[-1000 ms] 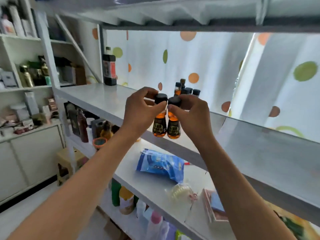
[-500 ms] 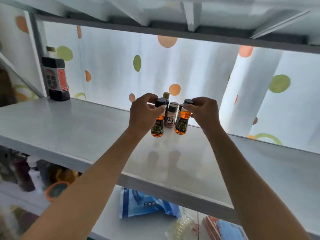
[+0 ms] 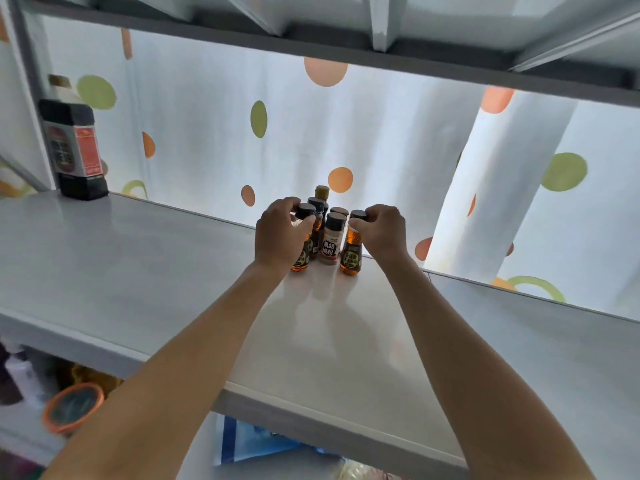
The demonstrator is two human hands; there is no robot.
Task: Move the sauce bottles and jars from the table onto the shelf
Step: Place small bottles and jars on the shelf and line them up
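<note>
Plainly these are small, light bottles, and the way they are carried suits them. Each amber oil bottle is a stiff little flask with a narrow neck under a dark cap and a wider, rounded belly; the smooth wall looks slippery, so the cap and neck give the surest hold, and if it is glass a knock against its neighbours could chip it.

The left hand [image 3: 280, 233] has its fingers [image 3: 306, 225] curled round the neck and shoulder of the left oil bottle [image 3: 300, 261], thumb side just under the cap, so that most of the body is hidden behind the palm. The right hand [image 3: 382, 233] pinches the cap of the right oil bottle [image 3: 350, 252] from above, fingertips pressed on the lid's rim, with the labelled belly hanging free below them.

Both bottles stand upright far back on the white shelf [image 3: 156, 271], their bases at or just touching the surface; whether the weight is fully down cannot be told. Between them stands a pepper powder jar [image 3: 330, 244], with several dark-capped bottles [image 3: 317, 206] clustered behind. A large dark sauce bottle [image 3: 74, 147] stands well apart at the shelf's left end. The person would probably do best to let go straight upward, since a sideways drag could tip these narrow-based flasks.
</note>
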